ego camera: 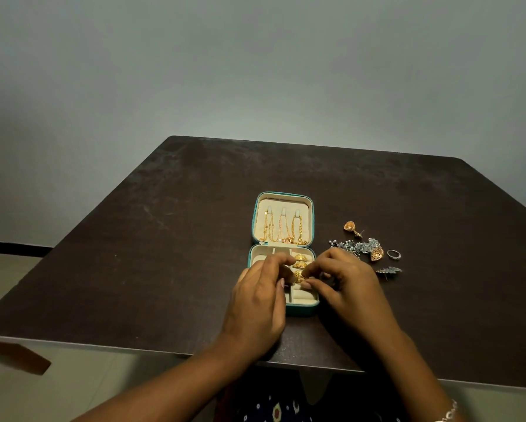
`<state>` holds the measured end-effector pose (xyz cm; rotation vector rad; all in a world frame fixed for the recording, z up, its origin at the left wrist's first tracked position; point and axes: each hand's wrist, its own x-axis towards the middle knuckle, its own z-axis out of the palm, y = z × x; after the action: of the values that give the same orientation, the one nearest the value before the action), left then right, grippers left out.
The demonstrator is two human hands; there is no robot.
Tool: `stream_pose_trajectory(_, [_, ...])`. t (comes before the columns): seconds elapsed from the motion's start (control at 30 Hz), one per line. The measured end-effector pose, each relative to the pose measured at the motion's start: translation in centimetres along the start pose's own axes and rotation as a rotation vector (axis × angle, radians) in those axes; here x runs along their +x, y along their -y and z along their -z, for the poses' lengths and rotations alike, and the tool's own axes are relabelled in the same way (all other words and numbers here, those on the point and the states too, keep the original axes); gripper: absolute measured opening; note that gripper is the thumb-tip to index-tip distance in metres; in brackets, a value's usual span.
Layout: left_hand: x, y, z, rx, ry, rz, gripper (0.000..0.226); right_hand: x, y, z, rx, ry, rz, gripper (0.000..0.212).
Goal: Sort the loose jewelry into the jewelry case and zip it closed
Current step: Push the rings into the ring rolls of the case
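Over jewelry case [303, 308] R hand [347, 284] pinches earring [299, 275], L hand [258, 296] beside.

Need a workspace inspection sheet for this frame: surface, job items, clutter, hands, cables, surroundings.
Surface: dark table, scuffed.
Job's things: jewelry case open flat, unzipped; gold chains hung in the lid; gold earrings in the base. Loose on the table to its right: bell-shaped earring, silver cluster, ring, silver leaf piece.
Clutter: nothing seen.
Hands: left hand and right hand over the base, fingertips meeting at a gold piece; cannot tell which grips it.
Cables: nothing seen.
Surroundings: plain wall, pale floor.
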<state>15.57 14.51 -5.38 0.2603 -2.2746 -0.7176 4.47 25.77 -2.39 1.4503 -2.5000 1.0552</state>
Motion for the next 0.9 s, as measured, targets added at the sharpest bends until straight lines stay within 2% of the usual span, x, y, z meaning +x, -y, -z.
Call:
stream_pose_trajectory(0.13, [-0.1, -0.1, 0.0, -0.035, -0.001, -0.004, 0.032, -0.5, -0.3, 0.4, 0.014, -0.03, 0.033, 0.012])
stream_pose_trajectory(0.3, [0.0, -0.1, 0.1, -0.047, -0.021, -0.015, 0.033, -1.5, -0.8, -0.1, -0.008, -0.097, 0.104, 0.03])
stream_pose_trajectory(0.73, [0.0, 0.0, 0.1, 0.023, 0.028, 0.009, 0.036, -1.6, -1.2, -0.7, 0.034, -0.144, 0.127, 0.05])
stream_pose_trajectory(0.9, [0.0, 0.0, 0.0, 0.029, 0.038, 0.016, 0.037, -1.6, -1.1, -0.8, -0.036, -0.136, 0.168, 0.046])
